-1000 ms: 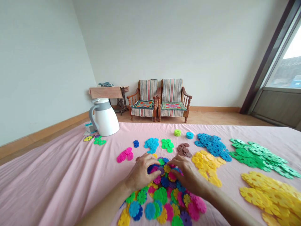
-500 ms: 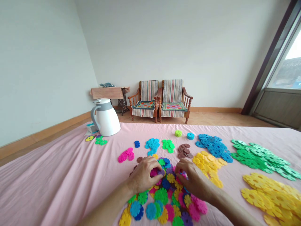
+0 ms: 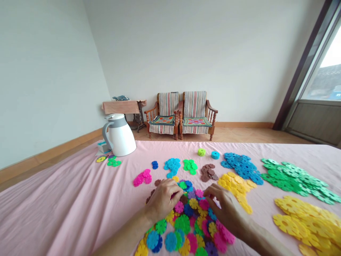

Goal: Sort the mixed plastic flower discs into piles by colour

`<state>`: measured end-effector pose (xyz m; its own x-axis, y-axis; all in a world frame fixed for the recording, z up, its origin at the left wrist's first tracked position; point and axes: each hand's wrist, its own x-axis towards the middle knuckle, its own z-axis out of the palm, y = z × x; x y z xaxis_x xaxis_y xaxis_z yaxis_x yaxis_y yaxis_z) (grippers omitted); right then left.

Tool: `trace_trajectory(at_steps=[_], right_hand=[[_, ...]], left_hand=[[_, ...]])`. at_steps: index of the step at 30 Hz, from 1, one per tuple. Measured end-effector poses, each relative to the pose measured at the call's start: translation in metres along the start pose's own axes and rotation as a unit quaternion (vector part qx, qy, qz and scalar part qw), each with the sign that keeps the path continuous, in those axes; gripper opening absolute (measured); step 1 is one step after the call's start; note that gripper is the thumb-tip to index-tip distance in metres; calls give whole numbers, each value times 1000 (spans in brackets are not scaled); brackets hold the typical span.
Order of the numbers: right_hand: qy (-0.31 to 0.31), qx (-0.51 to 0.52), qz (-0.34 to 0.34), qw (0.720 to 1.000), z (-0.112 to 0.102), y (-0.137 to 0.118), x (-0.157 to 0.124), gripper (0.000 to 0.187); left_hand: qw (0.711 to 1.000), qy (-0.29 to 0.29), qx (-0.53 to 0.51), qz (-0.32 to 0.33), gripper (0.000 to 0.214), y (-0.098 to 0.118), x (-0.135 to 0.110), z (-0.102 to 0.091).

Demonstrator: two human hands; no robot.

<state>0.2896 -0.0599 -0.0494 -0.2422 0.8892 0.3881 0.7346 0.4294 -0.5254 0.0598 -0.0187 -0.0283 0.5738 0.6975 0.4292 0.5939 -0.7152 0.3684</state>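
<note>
A bare room with two striped armchairs (image 3: pixel 182 113) against the far wall is shown beyond a table covered by a pink cloth (image 3: pixel 66 202). At the near middle of the cloth a mixed heap of flower-shaped plastic discs (image 3: pixel 186 224) is spread, and both hands are laid on its far edge. The left hand (image 3: pixel 162 200) is curled, fingertips pressed among the discs; whether one is pinched cannot be told. The right hand (image 3: pixel 226 209) is likewise bent over pink and purple pieces, its grip hidden by the knuckles. The discs are judged light, stiff and thin, best taken by the notched rim between thumb and forefinger. Sorted piles are seen beyond: pink (image 3: pixel 142 176), cyan (image 3: pixel 172 165), brown (image 3: pixel 209 171), blue (image 3: pixel 241 165), green (image 3: pixel 293 179), yellow (image 3: pixel 309 220). A white jug (image 3: pixel 119 134) stands far left. The lowest discs and the forearms are cut off by the frame.
</note>
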Motion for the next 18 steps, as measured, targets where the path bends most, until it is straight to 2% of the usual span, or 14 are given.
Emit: trace_trajectory(at_steps=[7,18], right_hand=[[-10,-3,17,1000,-3,-6,-3,20],[-18,-15,18,1000,5,-3,-6,23]], left_hand=[[1000,8,-15,-23,27,-4,1,-1],[997,40,-27,-66,28,-5,0,-2]])
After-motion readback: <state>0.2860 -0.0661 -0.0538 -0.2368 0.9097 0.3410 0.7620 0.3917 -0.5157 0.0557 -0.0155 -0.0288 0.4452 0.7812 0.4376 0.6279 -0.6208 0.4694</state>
